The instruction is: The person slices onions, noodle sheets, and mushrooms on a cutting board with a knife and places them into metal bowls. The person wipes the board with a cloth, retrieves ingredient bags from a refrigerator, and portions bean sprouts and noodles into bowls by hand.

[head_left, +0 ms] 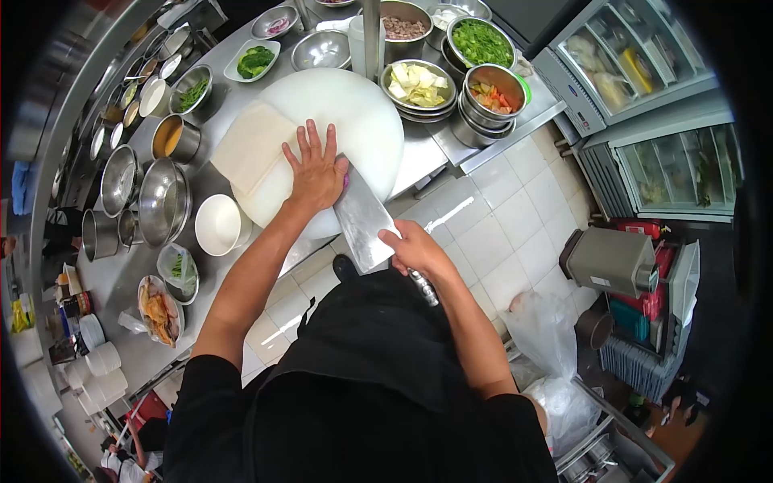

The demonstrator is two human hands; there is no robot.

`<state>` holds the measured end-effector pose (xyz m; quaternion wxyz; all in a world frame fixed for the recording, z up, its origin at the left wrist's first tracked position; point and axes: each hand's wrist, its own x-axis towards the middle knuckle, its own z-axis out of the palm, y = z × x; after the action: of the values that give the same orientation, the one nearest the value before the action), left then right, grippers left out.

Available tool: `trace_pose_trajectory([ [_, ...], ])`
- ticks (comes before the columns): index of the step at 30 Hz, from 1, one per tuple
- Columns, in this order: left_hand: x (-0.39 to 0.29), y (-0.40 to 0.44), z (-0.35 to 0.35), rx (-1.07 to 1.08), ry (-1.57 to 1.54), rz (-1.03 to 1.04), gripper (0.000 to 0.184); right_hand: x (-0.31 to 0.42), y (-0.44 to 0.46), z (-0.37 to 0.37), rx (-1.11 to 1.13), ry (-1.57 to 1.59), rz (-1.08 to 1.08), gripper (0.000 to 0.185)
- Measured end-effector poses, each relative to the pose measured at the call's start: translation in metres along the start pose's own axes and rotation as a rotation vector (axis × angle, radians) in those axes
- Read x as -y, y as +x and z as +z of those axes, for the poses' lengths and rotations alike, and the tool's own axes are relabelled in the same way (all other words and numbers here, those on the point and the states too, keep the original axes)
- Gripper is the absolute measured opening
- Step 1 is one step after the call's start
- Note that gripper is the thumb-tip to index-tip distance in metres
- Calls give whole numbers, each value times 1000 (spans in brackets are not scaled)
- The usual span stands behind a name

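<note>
My right hand [419,246] is closed around the handle of a broad cleaver [364,221], whose blade reaches over the edge of a round white cutting board [366,109]. My left hand [316,173] lies over the board with its fingers stretched and spread, the thumb side close to the blade's far end. Between that hand and the blade shows a small purple piece [346,181], mostly hidden, so I cannot tell its kind. A beige folded cloth [248,149] rests on the board, left of my left hand.
A white bowl [221,225] and steel bowls [163,201] stand left of the board. Cut cabbage [417,84], carrots [489,98] and chopped greens [481,42] fill bowls at the back right. Broccoli [254,62] sits behind. Glass-door fridges [676,165] stand at right.
</note>
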<state>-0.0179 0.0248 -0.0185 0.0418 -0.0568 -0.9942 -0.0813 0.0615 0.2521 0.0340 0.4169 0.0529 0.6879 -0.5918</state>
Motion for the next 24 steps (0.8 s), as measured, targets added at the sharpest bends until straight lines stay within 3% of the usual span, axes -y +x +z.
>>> trace_pose_trajectory([
  [6, 3, 4, -6, 6, 69, -20, 67, 17, -16, -14, 143, -176, 60, 30],
  [12, 29, 18, -24, -188, 64, -152, 73, 10, -39, -37, 260, -115, 86, 26],
  [13, 15, 16, -49, -209, 77, -205, 62, 12, -45, -43, 226, -95, 80, 26],
  [16, 24, 2, -63, -65, -364, -260, 43, 15, -56, -63, 94, -86, 69, 24],
  [19, -2, -20, -69, 287, -587, -469, 35, 12, -54, -78, 46, -67, 52, 24],
  [22, -19, -39, -51, 0, -476, -347, 40, 18, -42, -63, 79, -153, 57, 24],
  [24, -21, -40, -47, 8, -477, -372, 43, 22, -29, -47, 132, -182, 77, 24],
])
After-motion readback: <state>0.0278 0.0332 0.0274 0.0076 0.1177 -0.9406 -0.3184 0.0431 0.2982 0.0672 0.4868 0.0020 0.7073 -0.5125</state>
